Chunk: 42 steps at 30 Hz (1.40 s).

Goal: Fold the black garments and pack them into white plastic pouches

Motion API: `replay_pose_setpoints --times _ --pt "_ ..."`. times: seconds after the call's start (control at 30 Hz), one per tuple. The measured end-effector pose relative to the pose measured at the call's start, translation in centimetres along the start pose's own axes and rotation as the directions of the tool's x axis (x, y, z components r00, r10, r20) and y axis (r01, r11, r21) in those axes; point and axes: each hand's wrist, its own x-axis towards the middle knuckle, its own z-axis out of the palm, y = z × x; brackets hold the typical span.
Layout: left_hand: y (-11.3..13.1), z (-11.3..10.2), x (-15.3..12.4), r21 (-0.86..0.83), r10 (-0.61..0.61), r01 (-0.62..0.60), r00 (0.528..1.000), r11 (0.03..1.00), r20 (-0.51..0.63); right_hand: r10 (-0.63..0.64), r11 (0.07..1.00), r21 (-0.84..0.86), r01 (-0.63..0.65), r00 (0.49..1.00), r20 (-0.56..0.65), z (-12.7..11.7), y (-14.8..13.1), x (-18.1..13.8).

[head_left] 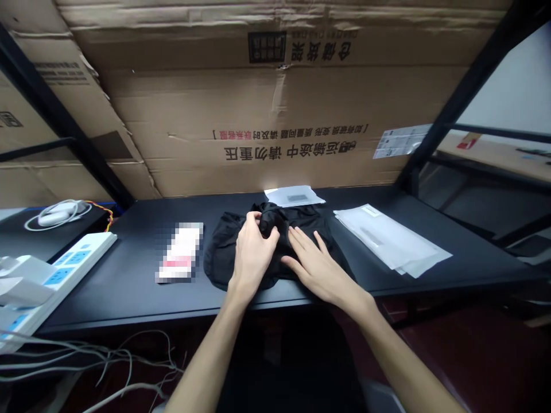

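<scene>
Black, thin, wrinkled cloth (221, 246) lies spread on the dark table in front of me; whether it is a garment or a bag I cannot tell. My left hand (253, 246) is closed around a bunched, rolled-up part of it near the middle. Flat on the cloth to the right rests my right hand (313, 261), its fingers stretched out and the thumb apart. Just behind the cloth is a small translucent plastic bag (297, 197). More translucent bags (387, 238) lie stacked to the right.
A blurred-out flat object (181, 252) lies left of the cloth. At the far left, a white power strip (73, 264) holds plugs, with loose cables (116, 355) below the table's front edge. Upright cardboard (258, 97) backs the table (129, 269), between black metal posts (456, 92).
</scene>
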Motion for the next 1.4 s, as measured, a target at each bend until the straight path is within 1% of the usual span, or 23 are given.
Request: replay_pose_setpoints --times 0.1,0.17,0.2,0.23,0.3,0.37,0.4,0.47,0.53,0.6,0.63,0.67,0.7,0.73,0.77,0.83,0.9,0.93,1.03,1.1,1.17,1.27,1.4 --pt "1.0 0.7 -0.2 0.048 0.084 -0.081 0.995 0.996 -0.053 0.004 0.996 0.089 -0.001 0.999 -0.033 -1.1 1.0 -1.0" --pt "1.9 1.2 -0.5 0.101 0.150 -0.143 0.986 0.985 -0.066 0.038 0.989 0.149 -0.023 0.995 -0.095 -1.8 1.8 -1.5" --pt "2.2 1.5 -0.6 0.131 0.184 -0.174 0.981 0.976 -0.063 0.076 0.980 0.191 -0.048 0.987 -0.139 -2.1 2.1 -1.7" --pt "2.6 1.9 -0.8 0.164 0.217 -0.206 0.975 0.965 -0.054 0.133 0.967 0.240 -0.086 0.973 -0.188 -2.3 2.5 -1.9" --pt "3.2 2.8 -1.1 0.225 0.282 -0.272 0.959 0.936 -0.016 0.286 0.918 0.350 -0.186 0.922 -0.260 -2.4 3.2 -2.1" --pt "3.7 4.0 -1.4 0.280 0.340 -0.337 0.939 0.899 0.039 0.422 0.849 0.449 -0.279 0.868 -0.260 -2.3 3.8 -2.1" --pt "3.9 4.6 -1.5 0.304 0.369 -0.373 0.927 0.877 0.072 0.466 0.814 0.491 -0.311 0.853 -0.233 -2.2 4.1 -2.1" --pt "4.1 5.7 -1.8 0.342 0.434 -0.460 0.888 0.819 0.154 0.507 0.757 0.557 -0.342 0.845 -0.169 -2.0 4.6 -2.1" --pt "3.9 6.7 -2.0 0.355 0.507 -0.561 0.828 0.748 0.239 0.524 0.723 0.593 -0.354 0.841 -0.138 -1.8 5.0 -2.1" --pt "3.5 7.5 -2.2 0.335 0.572 -0.645 0.764 0.687 0.299 0.544 0.717 0.593 -0.366 0.826 -0.147 -1.7 5.3 -2.3" --pt "3.3 7.7 -2.3 0.321 0.593 -0.671 0.741 0.669 0.315 0.557 0.718 0.587 -0.375 0.814 -0.162 -1.7 5.5 -2.4" --pt "3.0 7.9 -2.4 0.310 0.602 -0.684 0.729 0.661 0.325 0.574 0.716 0.582 -0.384 0.799 -0.178 -1.7 5.6 -2.5" --pt "2.7 8.0 -2.4 0.302 0.601 -0.688 0.725 0.660 0.336 0.580 0.724 0.572 -0.385 0.789 -0.203 -1.8 5.6 -2.6" --pt "2.4 8.0 -2.4 0.298 0.593 -0.686 0.725 0.664 0.350 0.564 0.749 0.549 -0.371 0.792 -0.235 -1.9 5.6 -2.7" --pt "2.2 7.9 -2.4 0.293 0.579 -0.681 0.729 0.672 0.367 0.521 0.793 0.506 -0.339 0.808 -0.275 -2.0 5.6 -2.8" --pt "2.0 7.4 -2.2 0.266 0.552 -0.673 0.727 0.691 0.408 0.369 0.900 0.363 -0.241 0.864 -0.342 -2.1 5.4 -2.8" --pt "2.1 6.8 -2.0 0.225 0.527 -0.662 0.721 0.715 0.450 0.220 0.967 0.203 -0.156 0.912 -0.345 -2.1 5.2 -2.6" --pt "2.1 6.4 -1.9 0.212 0.508 -0.649 0.724 0.730 0.467 0.186 0.978 0.151 -0.144 0.927 -0.325 -2.0 5.2 -2.5" --pt "2.1 5.7 -1.4 0.241 0.430 -0.589 0.761 0.771 0.485 0.187 0.982 0.083 -0.170 0.944 -0.273 -1.6 5.5 -1.9" --pt "2.0 5.6 -1.0 0.293 0.377 -0.554 0.788 0.779 0.487 0.210 0.978 0.064 -0.200 0.942 -0.262 -1.3 5.8 -1.5" --pt "1.7 5.7 -0.7 0.340 0.332 -0.531 0.802 0.776 0.497 0.229 0.973 0.035 -0.228 0.940 -0.252 -1.1 6.2 -1.3" --pt "1.2 6.1 -0.4 0.386 0.298 -0.526 0.805 0.757 0.513 0.232 0.969 -0.028 -0.244 0.948 -0.216 -1.0 6.4 -1.2" --pt "0.9 6.3 -0.4 0.400 0.300 -0.545 0.794 0.737 0.529 0.227 0.968 -0.063 -0.241 0.958 -0.177 -1.0 6.4 -1.5"
